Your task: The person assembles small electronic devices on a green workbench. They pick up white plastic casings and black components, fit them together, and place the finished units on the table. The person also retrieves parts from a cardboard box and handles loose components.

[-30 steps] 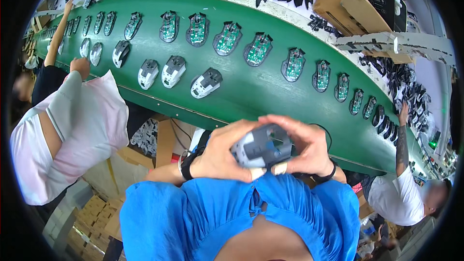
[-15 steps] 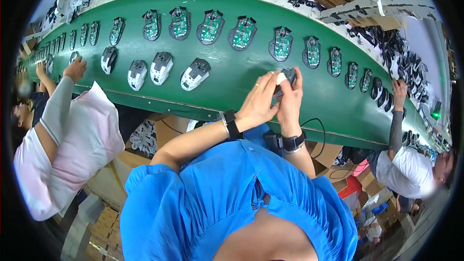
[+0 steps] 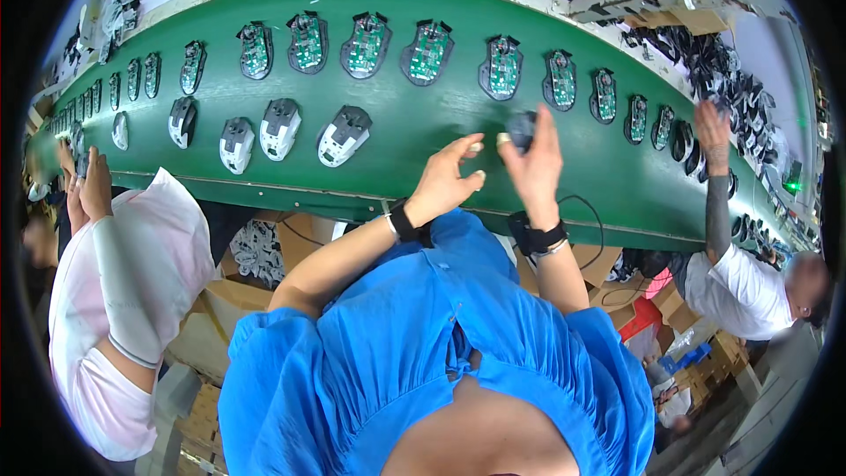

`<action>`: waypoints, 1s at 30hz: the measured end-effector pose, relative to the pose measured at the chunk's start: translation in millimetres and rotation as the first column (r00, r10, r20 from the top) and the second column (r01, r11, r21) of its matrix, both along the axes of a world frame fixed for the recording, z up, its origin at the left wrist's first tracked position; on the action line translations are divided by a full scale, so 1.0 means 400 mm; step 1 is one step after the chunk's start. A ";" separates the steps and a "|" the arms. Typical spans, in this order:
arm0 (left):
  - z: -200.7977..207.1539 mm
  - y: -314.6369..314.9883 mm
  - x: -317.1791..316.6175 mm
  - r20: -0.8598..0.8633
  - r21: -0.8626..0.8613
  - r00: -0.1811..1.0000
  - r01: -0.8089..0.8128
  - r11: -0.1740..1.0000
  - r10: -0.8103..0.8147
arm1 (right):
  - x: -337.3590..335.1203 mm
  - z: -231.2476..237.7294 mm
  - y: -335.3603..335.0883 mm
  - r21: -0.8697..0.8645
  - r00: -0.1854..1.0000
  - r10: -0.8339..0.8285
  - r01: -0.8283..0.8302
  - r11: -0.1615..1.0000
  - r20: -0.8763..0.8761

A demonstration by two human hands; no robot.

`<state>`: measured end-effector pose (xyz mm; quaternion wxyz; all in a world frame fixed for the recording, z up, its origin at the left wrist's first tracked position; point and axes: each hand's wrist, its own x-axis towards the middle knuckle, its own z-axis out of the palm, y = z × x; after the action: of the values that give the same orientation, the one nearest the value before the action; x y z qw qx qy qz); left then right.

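Observation:
My right hand (image 3: 536, 163) grips a dark computer mouse (image 3: 522, 130) between its thumb and fingers, over the green belt; part of the mouse is hidden by the fingers. To its left my left hand (image 3: 448, 178) hangs apart from the mouse, thumb and fingers spread with nothing between them. Pale covers show on some fingertips. Beyond my hands lies a mouse base with a green circuit board (image 3: 503, 70), one of a long row of such bases. Left of my hands sits a white-and-grey mouse (image 3: 345, 137), beside another similar mouse (image 3: 280, 130).
The green belt (image 3: 405, 185) runs across from left to right. At the left a person in a pale top (image 3: 132, 273) works with both hands together; at the right a tattooed arm (image 3: 718, 185) reaches over the belt. Dark shells (image 3: 705, 70) pile up on the far ledge.
My left hand has let go of the mouse and drawn away to the left, fingers opening. My right hand keeps it. The person at the left has brought both hands together.

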<state>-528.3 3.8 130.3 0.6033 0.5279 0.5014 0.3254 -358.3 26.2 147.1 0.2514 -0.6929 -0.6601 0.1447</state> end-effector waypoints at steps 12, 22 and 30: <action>-0.030 -0.038 -0.393 -0.581 0.482 0.619 -0.262 0.836 0.529 | 0.071 -0.029 0.258 0.159 0.999 -0.012 0.006 0.987 0.038; -0.081 -0.005 -0.357 -0.670 0.420 0.571 -0.237 0.876 0.475 | -0.470 -0.108 0.779 0.033 0.991 0.013 -0.017 0.999 0.133; -0.052 0.020 -0.379 -0.354 0.247 0.780 -0.455 0.856 0.516 | -0.367 -0.054 0.617 0.308 0.950 0.290 -0.244 0.920 -0.113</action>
<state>-679.8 11.7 109.7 0.3398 0.4795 0.7095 0.3888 -505.0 273.1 125.7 0.3790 -0.5385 -0.7407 0.1332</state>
